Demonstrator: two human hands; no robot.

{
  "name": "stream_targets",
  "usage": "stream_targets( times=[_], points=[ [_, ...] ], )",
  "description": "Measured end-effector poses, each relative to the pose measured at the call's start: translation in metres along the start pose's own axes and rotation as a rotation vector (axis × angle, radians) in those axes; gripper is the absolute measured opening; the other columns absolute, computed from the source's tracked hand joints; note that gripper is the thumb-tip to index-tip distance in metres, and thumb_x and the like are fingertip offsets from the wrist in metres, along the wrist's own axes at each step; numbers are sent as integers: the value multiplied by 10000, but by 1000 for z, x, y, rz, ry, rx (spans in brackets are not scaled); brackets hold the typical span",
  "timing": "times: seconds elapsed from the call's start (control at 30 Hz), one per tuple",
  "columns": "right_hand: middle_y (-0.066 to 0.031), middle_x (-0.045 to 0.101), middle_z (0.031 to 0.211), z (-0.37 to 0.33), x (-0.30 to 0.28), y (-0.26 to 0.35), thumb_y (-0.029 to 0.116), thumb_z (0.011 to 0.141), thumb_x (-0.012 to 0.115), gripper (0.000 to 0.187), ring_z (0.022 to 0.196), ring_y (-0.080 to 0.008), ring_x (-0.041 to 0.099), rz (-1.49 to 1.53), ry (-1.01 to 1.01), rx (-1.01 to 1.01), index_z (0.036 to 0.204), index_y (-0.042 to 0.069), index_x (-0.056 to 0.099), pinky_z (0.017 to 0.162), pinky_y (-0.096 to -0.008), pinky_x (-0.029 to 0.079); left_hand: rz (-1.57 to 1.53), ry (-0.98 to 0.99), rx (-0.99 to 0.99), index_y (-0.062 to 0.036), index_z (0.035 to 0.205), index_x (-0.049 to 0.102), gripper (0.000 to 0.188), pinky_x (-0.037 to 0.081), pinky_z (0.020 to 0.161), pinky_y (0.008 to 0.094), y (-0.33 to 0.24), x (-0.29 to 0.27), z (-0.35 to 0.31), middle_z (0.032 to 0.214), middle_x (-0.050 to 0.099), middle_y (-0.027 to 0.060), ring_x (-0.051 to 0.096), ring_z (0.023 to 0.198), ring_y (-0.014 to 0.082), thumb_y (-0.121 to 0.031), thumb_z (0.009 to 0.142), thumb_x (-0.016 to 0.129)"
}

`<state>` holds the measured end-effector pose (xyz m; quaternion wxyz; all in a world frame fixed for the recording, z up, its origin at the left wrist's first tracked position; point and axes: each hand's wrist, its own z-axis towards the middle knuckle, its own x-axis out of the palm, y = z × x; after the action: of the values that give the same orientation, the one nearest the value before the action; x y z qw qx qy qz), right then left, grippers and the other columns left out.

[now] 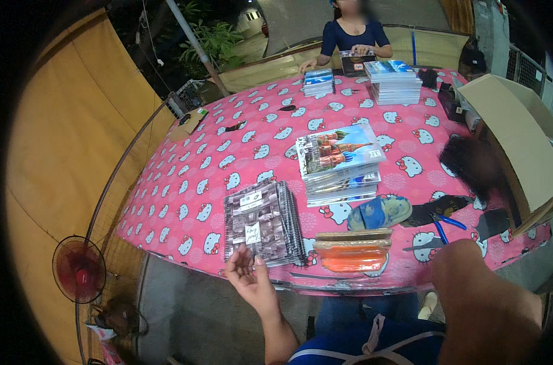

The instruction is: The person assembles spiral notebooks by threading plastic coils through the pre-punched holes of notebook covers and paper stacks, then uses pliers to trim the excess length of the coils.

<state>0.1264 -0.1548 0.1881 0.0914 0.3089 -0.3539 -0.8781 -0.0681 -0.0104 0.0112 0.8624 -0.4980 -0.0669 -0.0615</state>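
My left hand (250,277) is open, palm turned up with its fingers loosely curled and apart. Its fingertips are at the near edge of a stack of spiral-bound notebooks (249,222) with grey and purple patterned covers; whether they touch it I cannot tell. Nothing shows in that palm. My right arm (486,310) rises at the lower right, close to blue-handled pliers (447,225); the fingers of that hand cannot be made out. Between the arms lie orange plastic-wrapped packs (353,259) beside brown cardboard strips (353,238).
Past a blue slipper-shaped thing (380,213) stands a stack of books with a domed-building cover (340,152). A tall cardboard box (511,146) flanks black bristly bundles (471,164). Across the pink-clothed table (185,176), another person (355,36) handles a dark notebook (357,62) between book stacks (394,85).
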Motion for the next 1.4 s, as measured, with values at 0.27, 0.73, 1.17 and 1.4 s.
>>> stream_targets(
  times=[0.27, 0.73, 1.17, 1.4],
  points=[
    [-134, 638, 935, -13, -63, -95, 315, 746, 738, 396, 864, -295, 621, -657, -380, 430, 1019, 47, 638, 748, -389, 499, 54, 41, 35, -16, 1234, 416, 443, 370, 1026, 360, -9, 2, -6, 1243, 513, 149, 498, 1168, 222, 25, 842, 619],
    [-134, 640, 955, -61, -85, -225, 89, 721, 667, 306, 874, -329, 628, -1299, -175, 541, 1010, 2, 617, 724, -395, 519, -549, 440, -438, -36, 1301, 329, 519, 376, 1033, 364, -4, 55, -18, 1347, 417, 154, 463, 1217, 237, 81, 856, 570],
    [-84, 641, 1057, -143, 30, -83, -8, 757, 706, 374, 932, -172, 616, -22, -1308, 376, 1108, -32, 578, 831, -307, 479, -632, 522, -307, 29, 1114, 566, 233, 482, 892, 299, -30, 89, 4, 1061, 654, 105, 625, 959, 159, 24, 883, 600],
    [-65, 663, 941, -191, 61, -132, -53, 745, 695, 299, 867, -142, 614, -233, -1289, 684, 1025, -8, 601, 782, -286, 489, -53, 693, 70, -15, 1054, 632, 265, 486, 847, 285, -27, 91, 5, 956, 663, 94, 632, 916, 149, 57, 799, 648]
  ],
)
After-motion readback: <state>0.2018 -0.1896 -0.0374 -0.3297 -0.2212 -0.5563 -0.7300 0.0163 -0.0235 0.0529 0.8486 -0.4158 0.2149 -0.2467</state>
